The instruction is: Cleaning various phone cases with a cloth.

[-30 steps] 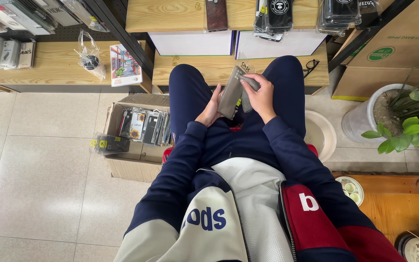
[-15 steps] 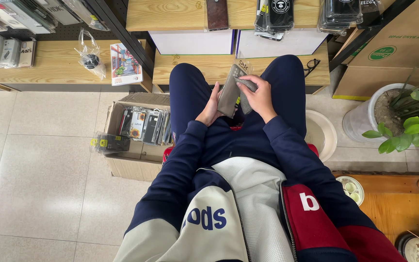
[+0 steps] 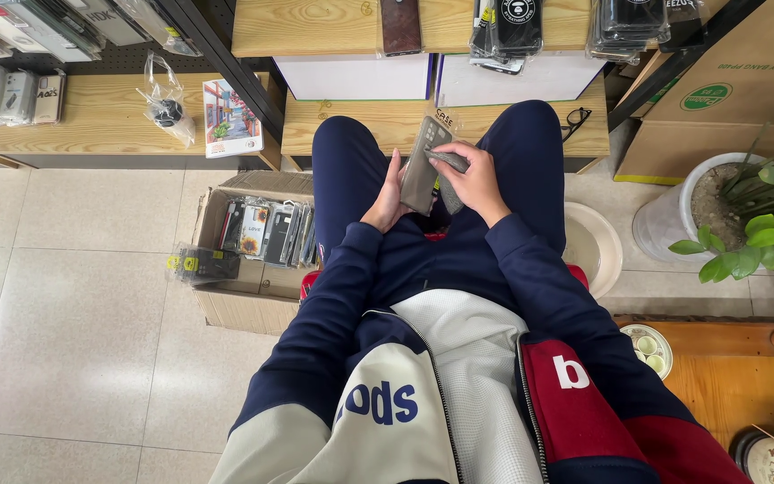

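Wooden shelves (image 3: 136, 121) stood far; your left hand (image 3: 385, 202) clamped the packaged phone case (image 3: 423, 166) upright while your right hand (image 3: 472, 179) pinched its edge, steadying it.

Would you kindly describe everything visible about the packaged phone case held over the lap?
The packaged phone case is a flat, grey-olive rectangle in a clear glossy sleeve with a hang tab on top. It stands tilted, upper end away, between the knees. The left hand supports its left edge from below; the right hand grips its right side, fingers across the front.
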